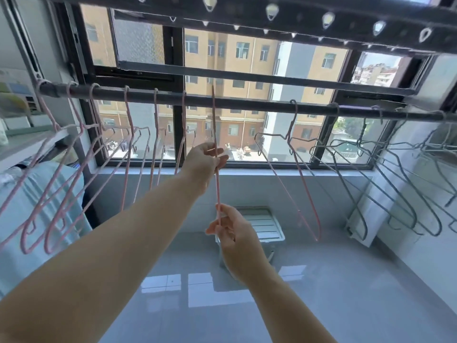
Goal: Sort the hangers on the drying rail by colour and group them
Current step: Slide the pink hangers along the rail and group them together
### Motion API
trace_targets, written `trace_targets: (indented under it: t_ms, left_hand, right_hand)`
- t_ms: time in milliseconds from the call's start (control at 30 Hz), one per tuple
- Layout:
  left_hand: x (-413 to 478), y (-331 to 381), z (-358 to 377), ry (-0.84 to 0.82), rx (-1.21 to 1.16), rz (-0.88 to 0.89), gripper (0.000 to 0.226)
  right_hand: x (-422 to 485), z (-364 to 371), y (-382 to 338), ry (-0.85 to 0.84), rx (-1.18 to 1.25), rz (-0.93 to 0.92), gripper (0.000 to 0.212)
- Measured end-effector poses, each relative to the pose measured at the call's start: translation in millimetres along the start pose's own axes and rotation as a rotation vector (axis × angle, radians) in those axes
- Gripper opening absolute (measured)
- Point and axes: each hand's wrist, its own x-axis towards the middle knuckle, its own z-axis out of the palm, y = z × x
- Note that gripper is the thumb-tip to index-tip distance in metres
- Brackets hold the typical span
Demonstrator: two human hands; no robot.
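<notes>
Pink hanger (214,120) was held edge-on at the rail (247,103), right of the pink group (129,112); hook seating could not be told | left hand (205,157) was pinched round its upper part, right hand (231,229) round its lower end | judged light, thin, springy wire; best gripped near the neck.
</notes>
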Motion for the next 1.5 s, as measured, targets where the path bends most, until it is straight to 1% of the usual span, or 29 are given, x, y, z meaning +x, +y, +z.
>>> trace_targets:
  t_ms: [133, 167, 200, 233, 267, 333, 367, 400, 433, 467, 533, 633, 733, 867, 1033, 1267, 1400, 1500]
  left_hand:
    - [-1.5, -15.7, -3.1, 0.048, 0.021, 0.008, 0.042]
    - [-2.3, -17.6, -4.5, 0.062, 0.096, 0.024, 0.046]
    - [-4.0, -19.1, -5.4, 0.086, 0.226, 0.056, 0.05]
    - [-6.4, -20.5, -5.3, 0.12, 0.378, 0.111, 0.053]
    - [-10.0, -21.3, -4.2, 0.156, 0.505, 0.198, 0.055]
    - [-20.9, -20.0, 3.9, 0.189, 0.607, 0.432, 0.061]
    - [-25.9, -19.2, 10.7, 0.16, 0.613, 0.521, 0.062]
    - [-30.6, -18.7, 18.6, 0.098, 0.606, 0.559, 0.062]
    - [-34.4, -19.7, 27.5, 0.012, 0.592, 0.549, 0.061]
    - [-37.1, -22.0, 36.7, -0.08, 0.582, 0.512, 0.059]
    - [-40.0, -28.3, 54.6, -0.214, 0.597, 0.42, 0.057]
    - [-41.8, -39.9, 76.8, -0.32, 0.611, 0.269, 0.056]
    - [-44.5, -55.9, 94.7, -0.336, 0.631, 0.168, 0.057]
    - [-48.0, -75.2, 118.9, -0.304, 0.564, 0.081, 0.055]
    - [-45.7, -81.5, 139.3, -0.221, 0.471, 0.093, 0.049]
    - [-41.9, -90.3, 149.3, -0.159, 0.411, 0.135, 0.043]
    - [-39.1, -92.4, 150.1, -0.143, 0.351, 0.135, 0.042]
    - [-39.0, -92.2, 148.6, -0.141, 0.317, 0.136, 0.041]
  right_hand:
    - [-5.2, 4.5, 8.4, 0.0, -0.038, 0.035, 0.035]
    - [-7.9, 4.0, 8.7, -0.002, -0.057, 0.023, 0.035]
    - [-10.9, 2.2, 8.1, 0.01, -0.097, 0.001, 0.039]
    - [-13.9, -2.2, 6.0, 0.051, -0.153, -0.027, 0.043]
    - [-16.9, -9.3, 2.5, 0.127, -0.21, -0.06, 0.046]
    - [-21.0, -30.5, -1.6, 0.338, -0.296, -0.134, 0.043]
    - [-22.2, -43.2, -1.4, 0.444, -0.33, -0.148, 0.041]
    - [-22.2, -56.6, 1.0, 0.53, -0.356, -0.132, 0.04]
    - [-21.0, -69.1, 5.6, 0.581, -0.374, -0.092, 0.039]
    - [-19.2, -80.5, 11.7, 0.595, -0.389, -0.03, 0.04]
    - [-15.5, -96.6, 27.8, 0.56, -0.399, 0.099, 0.046]
    - [-11.7, -107.0, 51.0, 0.477, -0.347, 0.199, 0.049]
    - [-9.7, -113.2, 64.4, 0.415, -0.229, 0.237, 0.043]
    - [-10.4, -120.1, 71.2, 0.334, -0.09, 0.193, 0.032]
    - [-14.7, -133.9, 76.6, 0.252, 0.018, 0.143, 0.028]
    - [-14.0, -145.1, 79.8, 0.145, 0.224, 0.146, 0.027]
    - [-14.4, -145.9, 78.2, 0.09, 0.206, 0.126, 0.026]
    - [-13.7, -143.5, 79.5, 0.095, 0.208, 0.122, 0.028]
